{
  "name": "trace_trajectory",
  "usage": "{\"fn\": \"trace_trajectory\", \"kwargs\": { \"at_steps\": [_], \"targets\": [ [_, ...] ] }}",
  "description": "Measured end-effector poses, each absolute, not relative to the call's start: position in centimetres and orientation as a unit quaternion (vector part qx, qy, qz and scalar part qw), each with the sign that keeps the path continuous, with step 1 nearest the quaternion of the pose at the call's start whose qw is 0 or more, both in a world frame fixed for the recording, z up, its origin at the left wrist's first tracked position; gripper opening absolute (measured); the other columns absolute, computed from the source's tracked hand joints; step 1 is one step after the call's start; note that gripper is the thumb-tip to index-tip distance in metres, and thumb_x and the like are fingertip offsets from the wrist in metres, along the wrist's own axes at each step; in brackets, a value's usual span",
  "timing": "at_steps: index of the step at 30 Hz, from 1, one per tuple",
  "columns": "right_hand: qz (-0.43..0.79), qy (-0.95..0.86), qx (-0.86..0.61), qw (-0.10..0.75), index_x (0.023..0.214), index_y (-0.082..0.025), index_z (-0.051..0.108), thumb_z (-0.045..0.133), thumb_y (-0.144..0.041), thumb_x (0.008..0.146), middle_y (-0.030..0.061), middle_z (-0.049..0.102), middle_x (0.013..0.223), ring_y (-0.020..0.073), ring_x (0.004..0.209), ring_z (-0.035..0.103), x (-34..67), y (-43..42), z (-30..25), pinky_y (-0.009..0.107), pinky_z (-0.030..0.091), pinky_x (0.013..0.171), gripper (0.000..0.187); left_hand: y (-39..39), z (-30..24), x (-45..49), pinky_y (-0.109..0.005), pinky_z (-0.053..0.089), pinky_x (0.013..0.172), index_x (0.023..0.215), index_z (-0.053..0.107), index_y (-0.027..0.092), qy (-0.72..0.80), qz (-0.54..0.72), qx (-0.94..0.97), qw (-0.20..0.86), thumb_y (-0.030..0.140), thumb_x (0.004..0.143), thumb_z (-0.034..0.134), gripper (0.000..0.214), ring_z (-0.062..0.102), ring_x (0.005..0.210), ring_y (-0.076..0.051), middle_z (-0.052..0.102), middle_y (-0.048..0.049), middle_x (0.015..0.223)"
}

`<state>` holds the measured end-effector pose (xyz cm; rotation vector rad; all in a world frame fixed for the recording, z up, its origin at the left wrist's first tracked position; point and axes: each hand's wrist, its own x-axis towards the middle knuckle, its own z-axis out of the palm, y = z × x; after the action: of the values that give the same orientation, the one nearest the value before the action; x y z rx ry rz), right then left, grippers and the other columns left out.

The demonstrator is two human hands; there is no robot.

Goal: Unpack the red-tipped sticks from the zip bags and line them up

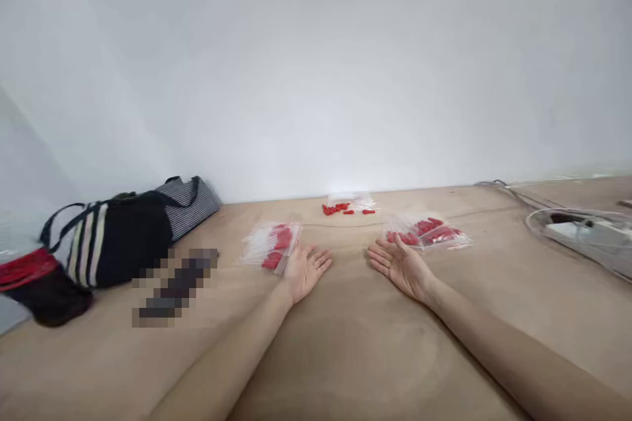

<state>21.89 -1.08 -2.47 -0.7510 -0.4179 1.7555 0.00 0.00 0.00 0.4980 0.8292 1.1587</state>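
Observation:
My left hand point(307, 271) lies palm up on the wooden table with its fingers apart, holding nothing. Just behind and left of it are clear zip bags point(270, 243) with small red pieces inside. Opposite, my right hand point(399, 266) also rests palm up, fingers stretched out and bare. More clear zip bags point(428, 231) of red pieces lie right behind its fingers. Between the two hands, farther back, several loose red pieces point(336, 208) sit in front of a flat clear bag point(353, 200). The red pieces are too small to name exactly.
A black-and-white striped bag point(133, 237) and a red-and-black bag point(42, 286) stand at the left. Near them lies a pixelated dark object point(178, 286). At the right are a clear plastic-wrapped item point(587, 237) and a cable point(516, 194). A white wall point(316, 66) closes off the back.

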Motion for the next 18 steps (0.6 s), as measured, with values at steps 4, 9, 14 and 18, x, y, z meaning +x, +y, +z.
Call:
{"fn": "trace_trajectory", "kwargs": {
  "at_steps": [4,9,14,18],
  "targets": [
    [0.757,-0.167,-0.299,0.556,0.125,-0.015,0.036,0.030,-0.049,0.086,0.0166,0.049,0.121,0.0222,0.106,0.053,22.39,-0.89,-2.76,0.033,0.052,0.076,0.052,-0.08,0.06,0.08,-0.034,0.047,0.084,0.133,0.018,0.010,0.378,0.517,0.219,0.736,0.044,0.089,0.024,0.055,0.052,0.106,-0.023,0.044,-0.0211,0.121],
    [0.762,-0.175,-0.294,0.549,0.124,-0.015,0.038,0.030,-0.049,0.087,0.0166,0.050,0.120,0.0218,0.106,0.054,22.54,-0.87,-2.84,0.034,0.051,0.079,0.051,0.06,-0.10,0.00,-0.033,0.046,0.086,0.129,0.026,0.009,0.386,0.510,0.229,0.734,0.045,0.089,0.024,0.054,0.055,0.103,-0.022,0.045,-0.0205,0.120],
    [0.751,-0.185,-0.303,0.557,0.120,-0.011,0.042,0.030,-0.050,0.086,0.0188,0.052,0.117,0.0220,0.104,0.055,22.39,-1.09,-2.48,0.033,0.050,0.080,0.053,0.02,-0.47,0.05,-0.035,0.043,0.090,0.123,0.035,0.011,0.397,0.511,0.292,0.704,0.043,0.090,0.025,0.047,0.056,0.100,-0.021,0.052,-0.0181,0.111],
    [0.732,-0.219,-0.305,0.568,0.108,-0.012,0.051,0.029,-0.048,0.086,0.0168,0.056,0.110,0.0207,0.099,0.057,22.13,-1.19,-2.55,0.034,0.048,0.081,0.048,-0.15,-0.79,-0.35,-0.037,0.041,0.092,0.113,0.046,0.011,0.420,0.511,0.450,0.599,0.042,0.089,0.027,0.043,0.053,0.103,-0.022,0.055,-0.0159,0.108]
  ]
}}
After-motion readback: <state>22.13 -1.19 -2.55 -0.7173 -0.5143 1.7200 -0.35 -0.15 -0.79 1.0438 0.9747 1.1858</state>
